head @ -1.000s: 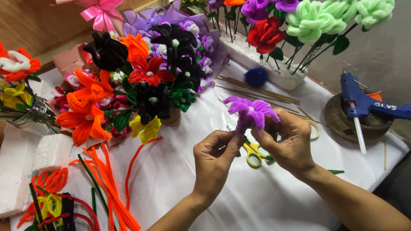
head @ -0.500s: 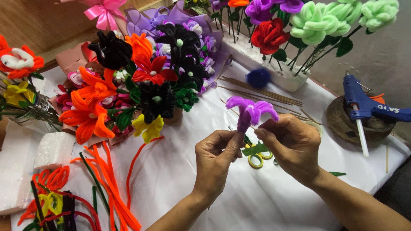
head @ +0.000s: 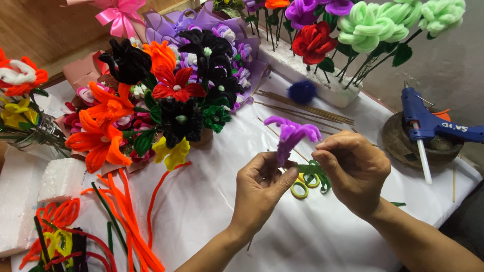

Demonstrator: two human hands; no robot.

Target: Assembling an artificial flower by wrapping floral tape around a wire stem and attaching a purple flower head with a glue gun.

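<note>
My left hand [head: 259, 189] pinches the base of a purple pipe-cleaner flower [head: 291, 133] and holds it upright over the white table [head: 302, 236]. My right hand [head: 353, 168] is closed on the flower's right petal tip, with a green pipe cleaner [head: 315, 171] curling under its fingers at the flower's base. Yellow-handled scissors [head: 301, 187] lie on the table between and just below both hands.
A bouquet of orange, black and red pipe-cleaner flowers [head: 151, 100] fills the left. Loose orange pipe cleaners [head: 126, 221] and white foam blocks [head: 60, 179] lie front left. Wooden sticks [head: 307, 108], a foam base with green and red flowers [head: 348, 35] and a blue glue gun [head: 428, 126] stand behind.
The purple flower's petals have been drawn closer together and bent down. My right hand has shifted up onto the right petal tip; my left hand keeps the base.
</note>
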